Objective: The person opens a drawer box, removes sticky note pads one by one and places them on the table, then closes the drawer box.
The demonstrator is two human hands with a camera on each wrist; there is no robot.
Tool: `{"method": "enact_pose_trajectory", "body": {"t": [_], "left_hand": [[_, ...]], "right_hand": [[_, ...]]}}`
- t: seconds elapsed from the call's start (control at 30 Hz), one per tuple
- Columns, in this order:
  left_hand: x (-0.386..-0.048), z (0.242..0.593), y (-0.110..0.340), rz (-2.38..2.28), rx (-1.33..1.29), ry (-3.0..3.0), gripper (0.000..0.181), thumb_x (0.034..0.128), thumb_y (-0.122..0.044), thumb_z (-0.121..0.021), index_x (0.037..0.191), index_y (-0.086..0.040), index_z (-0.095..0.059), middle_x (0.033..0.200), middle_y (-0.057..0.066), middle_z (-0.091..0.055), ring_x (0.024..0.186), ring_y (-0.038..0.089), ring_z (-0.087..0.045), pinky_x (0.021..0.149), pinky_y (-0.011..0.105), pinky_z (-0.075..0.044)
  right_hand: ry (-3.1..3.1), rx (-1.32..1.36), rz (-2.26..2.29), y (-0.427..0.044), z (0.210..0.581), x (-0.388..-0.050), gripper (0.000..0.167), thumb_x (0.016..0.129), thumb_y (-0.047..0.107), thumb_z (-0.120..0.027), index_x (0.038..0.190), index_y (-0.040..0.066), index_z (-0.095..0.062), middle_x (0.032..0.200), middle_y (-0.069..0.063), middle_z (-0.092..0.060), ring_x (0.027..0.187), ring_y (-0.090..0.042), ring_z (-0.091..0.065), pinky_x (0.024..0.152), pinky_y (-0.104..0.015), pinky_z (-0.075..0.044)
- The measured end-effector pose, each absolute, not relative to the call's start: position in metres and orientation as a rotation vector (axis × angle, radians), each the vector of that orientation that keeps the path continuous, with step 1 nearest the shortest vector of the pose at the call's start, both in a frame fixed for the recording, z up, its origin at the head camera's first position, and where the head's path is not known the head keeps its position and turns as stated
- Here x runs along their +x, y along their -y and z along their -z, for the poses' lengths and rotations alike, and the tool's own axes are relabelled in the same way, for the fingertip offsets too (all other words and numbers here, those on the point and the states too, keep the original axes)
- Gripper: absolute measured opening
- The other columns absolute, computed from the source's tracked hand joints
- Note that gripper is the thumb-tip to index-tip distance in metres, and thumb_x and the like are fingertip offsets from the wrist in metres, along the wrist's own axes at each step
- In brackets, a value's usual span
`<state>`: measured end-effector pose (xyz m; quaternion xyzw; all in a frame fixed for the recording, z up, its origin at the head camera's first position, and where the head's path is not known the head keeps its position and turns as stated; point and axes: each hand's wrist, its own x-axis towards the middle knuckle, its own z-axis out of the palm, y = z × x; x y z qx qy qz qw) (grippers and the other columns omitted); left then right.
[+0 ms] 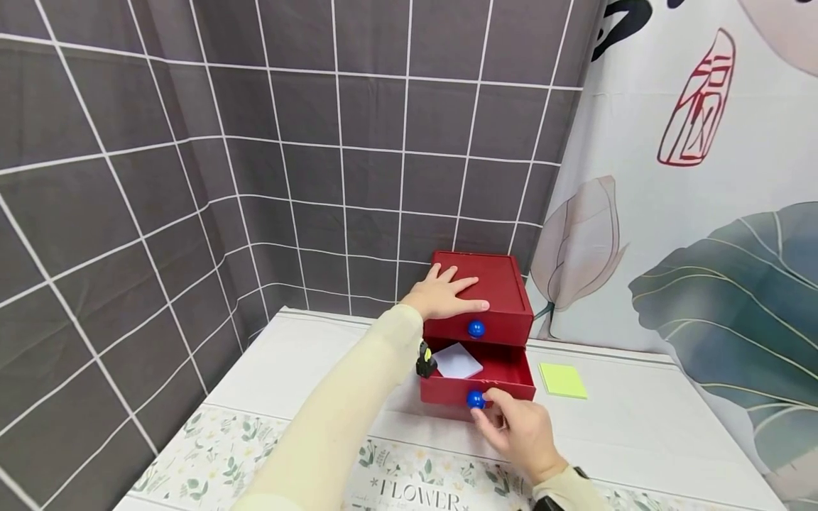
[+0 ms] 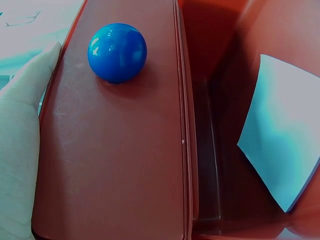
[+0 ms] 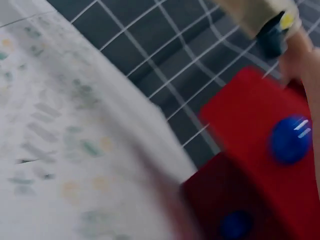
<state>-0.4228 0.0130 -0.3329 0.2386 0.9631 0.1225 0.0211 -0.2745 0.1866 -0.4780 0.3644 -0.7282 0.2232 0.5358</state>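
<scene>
A red drawer cabinet stands against the wall, its lower drawer pulled out and its upper drawer closed. My left hand rests on the cabinet top with its fingers spread. At the open drawer's front, my right hand has its index finger and thumb at the round blue knob, seemingly pinching its right side. A pale lavender pad of sticky notes lies inside that drawer, also seen in the left wrist view. The upper drawer has its own blue knob.
A yellow-green pad of sticky notes lies on the white tabletop, right of the cabinet. Below the open drawer, the blurred right wrist view shows a darker red front with another blue knob. Grey gridded cloth hangs behind.
</scene>
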Motion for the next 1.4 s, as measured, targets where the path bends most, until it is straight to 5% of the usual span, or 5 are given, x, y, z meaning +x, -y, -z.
{"method": "enact_pose_trajectory", "body": {"t": [0.27,0.4,0.47,0.97,1.4], "left_hand": [[-0.424,0.333,-0.012,-0.375,0.734,-2.985,0.082,0.0872,-0.081,-0.040,0.159,-0.043,-0.027,0.169,0.003,-0.016,0.155,0.035,-0.003,0.112,0.058,-0.037],[-0.420,0.331,-0.012,-0.366,0.732,-2.983,0.081,0.0881,-0.080,-0.039,0.159,-0.043,-0.027,0.170,0.003,-0.015,0.155,0.035,-0.002,0.112,0.057,-0.037],[-0.418,0.329,-0.011,-0.361,0.732,-2.983,0.081,0.0886,-0.080,-0.039,0.159,-0.043,-0.026,0.170,0.003,-0.015,0.155,0.035,-0.002,0.112,0.057,-0.038],[-0.419,0.329,-0.012,-0.357,0.746,-2.990,0.081,0.0884,-0.079,-0.040,0.159,-0.043,-0.027,0.170,0.003,-0.016,0.155,0.035,-0.002,0.112,0.058,-0.037],[-0.420,0.329,-0.012,-0.360,0.758,-2.993,0.081,0.0882,-0.079,-0.040,0.159,-0.042,-0.028,0.169,0.003,-0.016,0.155,0.035,-0.002,0.111,0.057,-0.039]], "right_hand": [[1.837,1.104,-0.325,-0.207,0.403,-0.294,0.039,0.107,0.033,-0.045,0.093,0.008,-0.072,0.078,0.002,-0.068,0.063,-0.011,-0.064,0.055,-0.024,-0.055],[2.169,1.235,-0.227,-0.215,0.382,-0.308,0.015,0.097,0.022,-0.071,0.105,0.011,-0.076,0.100,-0.001,-0.075,0.089,-0.017,-0.072,0.076,-0.035,-0.061],[2.312,1.317,-0.180,-0.215,0.376,-0.317,0.024,0.086,0.015,-0.082,0.109,0.012,-0.077,0.105,0.000,-0.075,0.095,-0.017,-0.072,0.082,-0.036,-0.060],[2.549,1.540,0.304,-0.198,0.384,-0.351,0.056,0.082,0.012,-0.085,0.134,0.013,-0.067,0.125,-0.002,-0.071,0.116,-0.020,-0.067,0.097,-0.035,-0.054],[2.495,1.545,0.388,-0.190,0.397,-0.360,0.051,0.081,0.011,-0.084,0.130,0.012,-0.069,0.122,-0.002,-0.072,0.112,-0.018,-0.069,0.093,-0.030,-0.055]]}}
